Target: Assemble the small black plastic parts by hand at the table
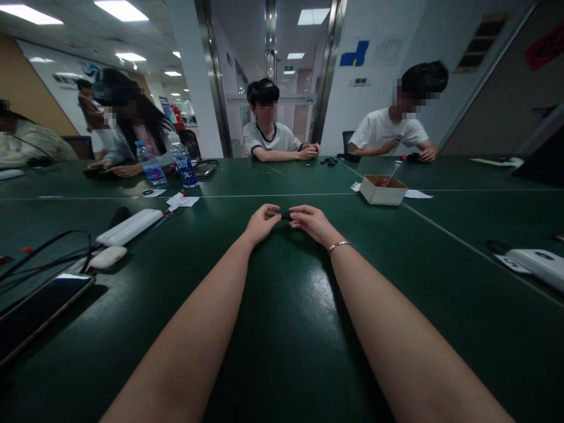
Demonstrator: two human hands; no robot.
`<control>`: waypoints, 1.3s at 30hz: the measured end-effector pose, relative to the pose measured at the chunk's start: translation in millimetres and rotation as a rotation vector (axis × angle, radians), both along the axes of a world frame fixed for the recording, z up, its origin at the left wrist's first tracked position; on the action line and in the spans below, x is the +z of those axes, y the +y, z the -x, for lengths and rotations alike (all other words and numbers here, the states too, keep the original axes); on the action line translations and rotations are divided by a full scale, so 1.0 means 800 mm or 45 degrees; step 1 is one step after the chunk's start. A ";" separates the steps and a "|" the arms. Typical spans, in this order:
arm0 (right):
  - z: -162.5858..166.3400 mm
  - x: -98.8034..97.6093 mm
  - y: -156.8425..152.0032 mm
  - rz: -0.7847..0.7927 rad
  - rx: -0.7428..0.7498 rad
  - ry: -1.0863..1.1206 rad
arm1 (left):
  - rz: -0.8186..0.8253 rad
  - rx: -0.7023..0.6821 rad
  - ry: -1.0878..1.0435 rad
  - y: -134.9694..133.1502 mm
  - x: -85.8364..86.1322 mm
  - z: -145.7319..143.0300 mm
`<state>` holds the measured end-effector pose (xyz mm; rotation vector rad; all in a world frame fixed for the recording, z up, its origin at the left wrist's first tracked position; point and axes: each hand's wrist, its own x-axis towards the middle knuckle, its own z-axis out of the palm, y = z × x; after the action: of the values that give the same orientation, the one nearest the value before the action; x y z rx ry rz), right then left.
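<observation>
Both of my forearms stretch out over a dark green table (282,329). My left hand (261,224) and my right hand (311,223) meet in the middle, fingers curled, pinching a small black object (286,215) between them. It is too small to name. A thin bracelet (338,245) sits on my right wrist.
An open cardboard box (382,190) with a pen stands at the far right. At left lie a white power strip (129,227), a white charger (108,257), black cables, a phone (39,305) and two water bottles (184,165). Several people sit across the table.
</observation>
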<state>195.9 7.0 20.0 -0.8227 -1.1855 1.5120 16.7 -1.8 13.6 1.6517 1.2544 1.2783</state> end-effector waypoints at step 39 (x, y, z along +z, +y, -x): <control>0.001 0.000 0.000 0.005 0.019 -0.013 | 0.025 -0.034 -0.035 0.000 -0.003 0.001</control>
<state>194.7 7.0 20.3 -0.8268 -1.1991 1.5245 15.8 -2.0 11.5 1.6264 1.2207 1.2653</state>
